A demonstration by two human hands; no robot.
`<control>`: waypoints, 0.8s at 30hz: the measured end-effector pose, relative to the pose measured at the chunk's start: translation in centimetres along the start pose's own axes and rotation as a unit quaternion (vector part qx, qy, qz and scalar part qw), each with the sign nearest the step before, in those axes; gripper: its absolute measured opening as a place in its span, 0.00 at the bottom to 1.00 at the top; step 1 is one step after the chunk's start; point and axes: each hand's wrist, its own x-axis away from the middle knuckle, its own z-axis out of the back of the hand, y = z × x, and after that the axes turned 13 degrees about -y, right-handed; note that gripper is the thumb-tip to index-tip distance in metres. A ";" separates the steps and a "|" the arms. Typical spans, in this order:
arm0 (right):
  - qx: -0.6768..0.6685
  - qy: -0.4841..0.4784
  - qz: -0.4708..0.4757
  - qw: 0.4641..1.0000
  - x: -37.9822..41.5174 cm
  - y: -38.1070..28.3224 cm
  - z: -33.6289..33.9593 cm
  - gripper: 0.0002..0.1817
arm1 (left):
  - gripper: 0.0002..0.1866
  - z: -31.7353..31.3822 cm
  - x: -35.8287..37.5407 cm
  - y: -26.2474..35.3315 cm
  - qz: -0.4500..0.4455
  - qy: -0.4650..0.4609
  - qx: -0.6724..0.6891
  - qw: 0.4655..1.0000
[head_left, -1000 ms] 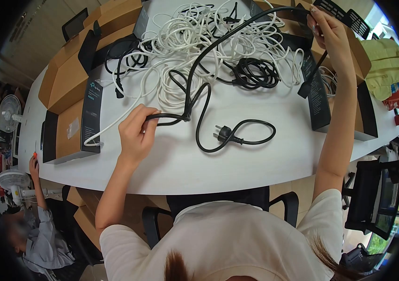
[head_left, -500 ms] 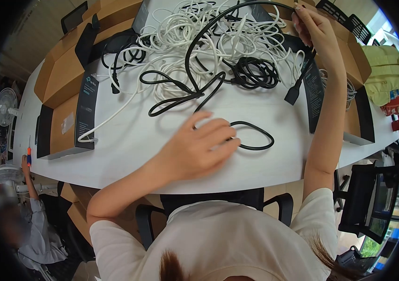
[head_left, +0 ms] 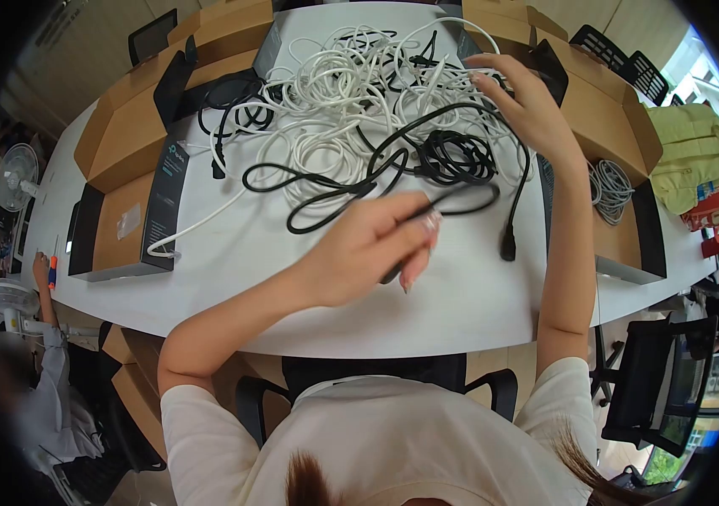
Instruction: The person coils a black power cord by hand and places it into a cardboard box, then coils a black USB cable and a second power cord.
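My left hand point(head_left: 372, 249) is closed around part of a black power cable point(head_left: 406, 128), low over the front middle of the table. A short loop of that cable sticks out to the right of the fingers, and a dark end shows below them. The rest lies in loose loops and arcs right to a black plug point(head_left: 508, 244). My right hand point(head_left: 530, 110) is open, fingers apart, over the right side of a tangled heap of white cables point(head_left: 334, 76). Nothing shows in its grasp. A coiled black cable point(head_left: 456, 158) lies between the hands.
Open cardboard boxes stand at left point(head_left: 115, 215) and right point(head_left: 621, 244); the right one holds a grey cable coil point(head_left: 611, 190). A yellow-green bag point(head_left: 689, 148) sits far right. At lower left another person's hand point(head_left: 41, 270) is near an orange-and-blue screwdriver point(head_left: 52, 271).
My left hand has closed on the black cable and lifted part of it. My right hand has let go of the cable and come lower; the cable's arc has dropped onto the heap.
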 end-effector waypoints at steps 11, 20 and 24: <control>-0.540 -0.341 0.110 0.762 0.9 -12.3 -8.8 0.20 | 0.07 4.5 3.9 5.6 -0.431 0.130 0.247 0.858; -0.100 -0.130 0.241 0.957 2.0 -13.5 -7.4 0.07 | 0.07 7.2 5.6 4.2 -0.414 0.487 -0.364 0.677; -0.059 -0.075 0.275 0.957 1.1 -12.4 -7.0 0.09 | 0.07 7.2 6.8 2.0 -0.184 0.375 -0.394 0.819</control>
